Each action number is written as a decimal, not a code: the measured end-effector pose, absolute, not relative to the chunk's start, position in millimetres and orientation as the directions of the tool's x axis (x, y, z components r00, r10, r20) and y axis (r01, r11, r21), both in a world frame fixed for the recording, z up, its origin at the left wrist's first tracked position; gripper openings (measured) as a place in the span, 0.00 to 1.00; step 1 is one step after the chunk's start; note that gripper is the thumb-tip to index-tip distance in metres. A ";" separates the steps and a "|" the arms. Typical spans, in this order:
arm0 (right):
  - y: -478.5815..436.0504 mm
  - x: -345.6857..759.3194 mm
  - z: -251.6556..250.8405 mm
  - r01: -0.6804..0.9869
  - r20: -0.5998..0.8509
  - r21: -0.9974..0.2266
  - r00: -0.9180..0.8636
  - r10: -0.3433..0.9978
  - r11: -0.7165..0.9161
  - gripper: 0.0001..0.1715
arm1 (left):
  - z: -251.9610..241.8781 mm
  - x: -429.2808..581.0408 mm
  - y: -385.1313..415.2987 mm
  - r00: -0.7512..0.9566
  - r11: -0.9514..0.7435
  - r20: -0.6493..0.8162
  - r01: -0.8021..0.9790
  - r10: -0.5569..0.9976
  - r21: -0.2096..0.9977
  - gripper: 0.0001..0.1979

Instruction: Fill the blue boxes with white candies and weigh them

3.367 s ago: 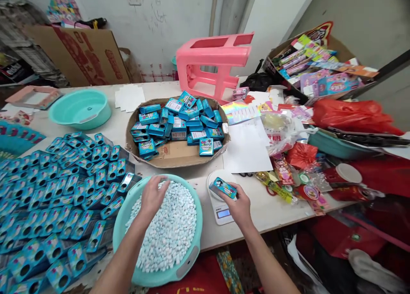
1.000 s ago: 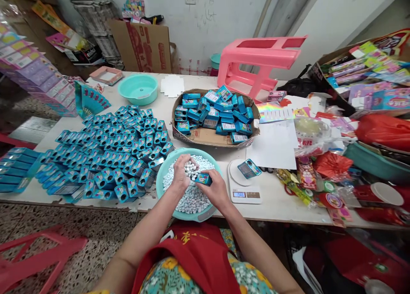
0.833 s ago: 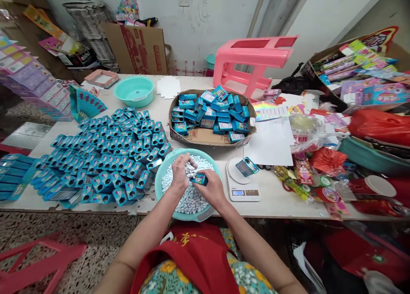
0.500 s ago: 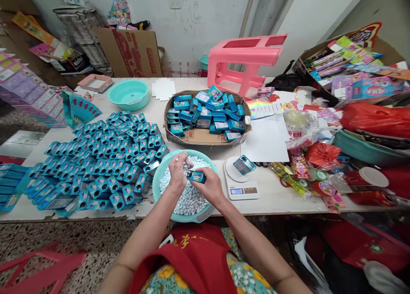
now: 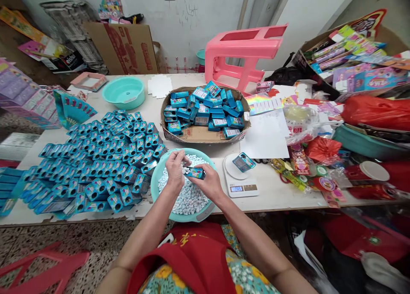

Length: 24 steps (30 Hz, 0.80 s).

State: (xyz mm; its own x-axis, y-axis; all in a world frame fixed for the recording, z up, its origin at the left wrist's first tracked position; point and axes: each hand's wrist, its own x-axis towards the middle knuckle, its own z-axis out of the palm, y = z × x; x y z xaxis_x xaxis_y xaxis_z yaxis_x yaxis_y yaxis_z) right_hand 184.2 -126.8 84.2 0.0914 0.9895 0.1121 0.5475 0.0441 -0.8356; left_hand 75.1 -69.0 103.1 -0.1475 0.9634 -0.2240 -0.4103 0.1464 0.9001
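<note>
Right grip [image 5: 210, 183] was clamped on box [image 5: 196, 173], above tub [image 5: 155, 182], toward 1 o'clock | left grip [image 5: 174, 170] was curled round pellets [image 5: 185, 171], box's 9 o'clock end | risk judged: pellets might scatter if left grip loosened or box tilted.

A pale, scribbled wall [image 5: 188, 37] rises at 12 o'clock, a pipe [image 5: 245, 7] running down it towards 1. Below stretches the white table [image 5: 275, 199]; speckled floor [image 5: 102, 240] shows at 8 o'clock.
</note>
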 end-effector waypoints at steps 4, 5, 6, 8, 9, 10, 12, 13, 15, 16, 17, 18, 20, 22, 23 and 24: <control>-126.1 184.8 84.1 0.524 0.101 -0.850 0.086 0.991 0.041 0.17 | 104.2 74.2 -67.6 -0.067 0.189 -0.241 -0.433 0.968 0.882 0.13; -125.6 184.9 83.8 0.519 0.103 -0.854 0.090 0.991 0.041 0.17 | 104.2 74.3 -67.6 -0.054 0.197 -0.244 -0.438 0.968 0.877 0.13; -125.1 184.7 83.4 0.514 0.102 -0.857 0.092 0.990 0.041 0.18 | 104.3 74.6 -67.9 -0.051 0.202 -0.250 -0.445 0.967 0.872 0.13; -123.5 184.3 82.8 0.498 0.096 -0.866 0.098 0.991 0.035 0.18 | 105.8 75.3 -69.5 -0.046 0.207 -0.256 -0.462 0.966 0.862 0.13; -122.8 184.3 82.8 0.487 0.091 -0.873 0.103 0.991 0.030 0.18 | 107.0 75.3 -70.3 -0.035 0.207 -0.252 -0.469 0.967 0.858 0.13; -122.3 184.7 83.3 0.473 0.085 -0.881 0.108 0.991 0.024 0.18 | 108.2 74.7 -70.6 -0.017 0.206 -0.243 -0.475 0.970 0.856 0.13; -122.8 187.9 85.7 0.438 0.074 -0.899 0.109 0.991 0.019 0.19 | 108.0 70.8 -68.1 0.004 0.179 -0.202 -0.474 0.979 0.862 0.14; -124.0 191.0 87.7 0.412 0.071 -0.911 0.107 0.992 0.021 0.19 | 105.4 67.5 -64.8 -0.017 0.144 -0.171 -0.461 0.985 0.876 0.14; -128.6 200.3 92.8 0.349 0.066 -0.937 0.107 0.992 0.025 0.20 | 92.5 59.9 -54.6 -0.104 0.059 -0.098 -0.328 0.990 0.943 0.16; -131.5 206.0 95.5 0.319 0.064 -0.947 0.123 0.990 0.021 0.21 | 82.2 56.7 -48.8 -0.130 0.031 -0.056 -0.186 0.990 0.982 0.17; -134.5 212.0 98.0 0.298 0.060 -0.954 0.147 0.987 0.014 0.22 | 69.8 54.8 -43.5 -0.125 0.020 -0.023 -0.024 0.992 0.999 0.17; -137.2 217.9 100.1 0.289 0.056 -0.957 0.172 0.983 0.004 0.22 | 56.2 54.7 -39.4 -0.091 0.018 -0.007 0.127 0.996 0.992 0.17; -141.3 227.9 102.1 0.299 0.053 -0.954 0.216 0.975 -0.015 0.22 | 29.1 60.1 -36.7 0.009 0.015 -0.019 0.304 1.000 0.953 0.12; -142.9 234.4 101.4 0.325 0.056 -0.946 0.233 0.971 -0.023 0.21 | 7.4 69.9 -41.6 0.090 -0.003 -0.034 0.376 0.995 0.927 0.09; -142.9 236.3 100.1 0.335 0.058 -0.942 0.237 0.970 -0.026 0.21 | -0.4 74.4 -46.1 0.134 -0.024 -0.042 0.452 0.990 0.892 0.09; -142.6 237.4 98.5 0.344 0.060 -0.939 0.241 0.969 -0.027 0.22 | -6.3 77.5 -51.2 0.182 -0.054 -0.057 0.549 0.982 0.834 0.10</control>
State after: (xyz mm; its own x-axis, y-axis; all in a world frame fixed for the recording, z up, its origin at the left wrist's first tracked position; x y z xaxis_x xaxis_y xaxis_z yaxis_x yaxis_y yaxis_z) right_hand 237.4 -142.6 98.5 0.2414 0.9686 0.0601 0.3438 -0.0275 -0.9386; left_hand 77.5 -51.2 -6.3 0.1820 0.9817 -0.0568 0.5492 -0.0535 0.8340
